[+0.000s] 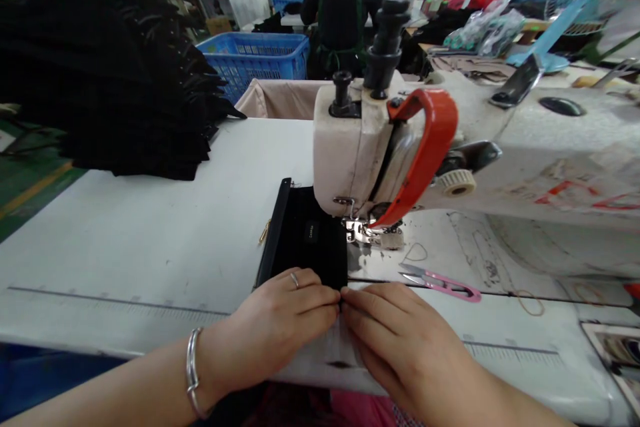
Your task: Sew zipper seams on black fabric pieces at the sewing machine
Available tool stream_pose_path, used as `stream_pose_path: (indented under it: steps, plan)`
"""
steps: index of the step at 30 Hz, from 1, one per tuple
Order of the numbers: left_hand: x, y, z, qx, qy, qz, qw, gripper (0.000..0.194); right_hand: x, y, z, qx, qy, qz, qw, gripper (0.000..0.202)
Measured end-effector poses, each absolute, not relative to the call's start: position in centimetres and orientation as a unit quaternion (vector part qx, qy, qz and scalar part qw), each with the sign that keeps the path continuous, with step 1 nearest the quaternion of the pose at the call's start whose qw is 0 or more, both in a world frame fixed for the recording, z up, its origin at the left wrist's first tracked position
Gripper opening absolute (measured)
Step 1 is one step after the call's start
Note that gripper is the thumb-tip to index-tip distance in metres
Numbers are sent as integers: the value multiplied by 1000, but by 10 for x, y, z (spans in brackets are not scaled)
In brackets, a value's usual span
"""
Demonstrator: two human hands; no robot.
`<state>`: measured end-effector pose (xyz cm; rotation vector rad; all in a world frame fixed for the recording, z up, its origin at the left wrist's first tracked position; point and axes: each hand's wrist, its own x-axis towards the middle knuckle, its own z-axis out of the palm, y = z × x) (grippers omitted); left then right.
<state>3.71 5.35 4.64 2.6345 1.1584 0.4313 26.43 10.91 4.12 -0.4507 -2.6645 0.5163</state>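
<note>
Your left hand: palm down at the near end of the black piece, fingers bent over its edge; you cannot tell whether it grips or only presses.
Your right hand: palm down as well, fingers drawn together, tips meeting those of your left at the near right corner; you cannot tell whether they pinch it.
Table: white, spread in front of you, with a ruler scale marked along your side.
Sewing machine: pale and worn, reaching in from your right, a red curved lever at its head.
Fabric stack: black, piled high at your far left, over the table's corner.
Co-worker: beyond the machine, back towards you, green straps over dark clothing.
Blue basket: past the table's far edge, between stack and co-worker.
Black piece: flat on the table beneath your left fingers, right edge beside the presser foot, a dark strip down its left side.
Thread snips: pink-handled, beyond your right hand, blades pointing left.
Bracelet: silver-coloured, around your left wrist.
Zip pull: gold-coloured, at the strip's left.
Ring: on a left finger.
</note>
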Motion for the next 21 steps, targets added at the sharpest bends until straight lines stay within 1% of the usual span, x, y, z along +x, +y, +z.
stream_pose_path:
  steps: [5, 12, 16, 21]
  plan:
    - [33, 69, 51, 904, 384, 159, 97, 26, 262, 119, 41, -168, -954, 185, 165, 24]
    - [28, 87, 48, 911, 377, 146, 82, 23, 253, 134, 44, -177, -956, 169, 164, 21]
    - [26, 96, 46, 914, 365, 168, 56, 21, 250, 142, 44, -175, -955, 164, 173, 24]
    - [24, 109, 45, 916, 361, 172, 27, 23, 248, 150, 42, -188, -954, 145, 184, 28]
